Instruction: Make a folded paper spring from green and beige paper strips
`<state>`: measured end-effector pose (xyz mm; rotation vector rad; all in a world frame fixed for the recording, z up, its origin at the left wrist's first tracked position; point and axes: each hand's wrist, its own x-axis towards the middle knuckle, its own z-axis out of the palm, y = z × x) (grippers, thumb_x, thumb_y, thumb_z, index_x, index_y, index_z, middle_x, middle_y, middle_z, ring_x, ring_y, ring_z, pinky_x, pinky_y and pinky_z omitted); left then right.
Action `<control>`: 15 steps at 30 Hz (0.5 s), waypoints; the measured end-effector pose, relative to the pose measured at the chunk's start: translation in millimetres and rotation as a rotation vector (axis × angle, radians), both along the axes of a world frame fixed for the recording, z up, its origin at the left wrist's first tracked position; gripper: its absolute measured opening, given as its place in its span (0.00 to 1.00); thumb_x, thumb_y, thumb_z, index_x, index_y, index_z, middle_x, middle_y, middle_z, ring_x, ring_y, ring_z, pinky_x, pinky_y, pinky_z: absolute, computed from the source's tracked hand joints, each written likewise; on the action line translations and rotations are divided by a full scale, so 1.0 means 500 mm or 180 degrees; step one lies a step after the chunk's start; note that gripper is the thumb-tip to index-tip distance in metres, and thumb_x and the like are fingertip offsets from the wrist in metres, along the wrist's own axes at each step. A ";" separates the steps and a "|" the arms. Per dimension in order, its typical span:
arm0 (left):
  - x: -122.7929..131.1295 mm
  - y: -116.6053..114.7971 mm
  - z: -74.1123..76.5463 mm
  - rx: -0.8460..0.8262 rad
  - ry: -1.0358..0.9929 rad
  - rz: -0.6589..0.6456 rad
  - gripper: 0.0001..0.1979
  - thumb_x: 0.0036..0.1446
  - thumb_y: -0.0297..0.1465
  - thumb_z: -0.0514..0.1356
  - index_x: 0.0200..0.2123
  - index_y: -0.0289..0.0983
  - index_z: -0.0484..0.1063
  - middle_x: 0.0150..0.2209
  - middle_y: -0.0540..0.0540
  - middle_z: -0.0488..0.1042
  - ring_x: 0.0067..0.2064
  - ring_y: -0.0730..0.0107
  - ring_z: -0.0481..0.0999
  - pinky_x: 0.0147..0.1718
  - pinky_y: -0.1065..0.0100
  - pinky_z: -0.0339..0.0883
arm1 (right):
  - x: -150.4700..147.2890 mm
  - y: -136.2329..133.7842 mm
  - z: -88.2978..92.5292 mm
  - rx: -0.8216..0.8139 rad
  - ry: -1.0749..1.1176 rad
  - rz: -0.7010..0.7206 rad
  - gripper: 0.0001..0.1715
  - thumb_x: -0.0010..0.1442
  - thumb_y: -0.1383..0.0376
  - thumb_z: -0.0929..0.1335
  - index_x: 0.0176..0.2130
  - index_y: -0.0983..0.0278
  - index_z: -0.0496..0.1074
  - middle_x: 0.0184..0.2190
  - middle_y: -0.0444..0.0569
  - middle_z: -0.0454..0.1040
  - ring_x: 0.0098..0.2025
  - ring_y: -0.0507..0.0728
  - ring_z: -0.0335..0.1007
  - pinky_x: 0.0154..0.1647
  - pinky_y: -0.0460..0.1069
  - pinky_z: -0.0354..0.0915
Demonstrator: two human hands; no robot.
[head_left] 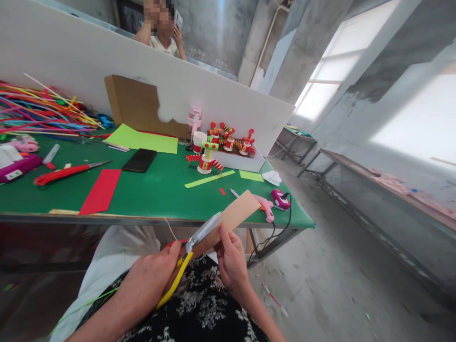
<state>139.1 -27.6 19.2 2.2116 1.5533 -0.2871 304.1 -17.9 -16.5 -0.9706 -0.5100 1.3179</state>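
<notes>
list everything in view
table: 1, green, centre
panel: 1, white, behind table
co-worker: 1, pale top, beyond panel
strips: many, multicoloured, far left
cardboard: 1, brown, against panel
lime papers: 3, lime, on table
red sheet: 1, red, near edge
phone: 1, black, centre-left
pointed tool: 1, red, left
purple boxes: 2, purple, table's ends
glue gun: 1, pink, right
toy figures: at least 4, mostly red, centre-right
white box: 1, white, holding some figures
cup: 1, white-and-red, beside white box
bench: 1, brownish, far right
scissors: 1, yellow-and-red handles, over lap
card: 1, beige, at scissors
left grip: 1, bare, on scissors
right grip: 1, bare, on card
</notes>
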 end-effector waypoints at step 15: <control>-0.003 -0.002 -0.003 -0.0099 -0.0127 -0.0018 0.19 0.65 0.27 0.43 0.57 0.34 0.60 0.43 0.36 0.80 0.47 0.43 0.80 0.45 0.47 0.71 | -0.003 0.000 0.005 0.0006 -0.0053 0.0024 0.25 0.35 0.47 0.80 0.27 0.62 0.79 0.23 0.42 0.76 0.24 0.50 0.63 0.26 0.45 0.60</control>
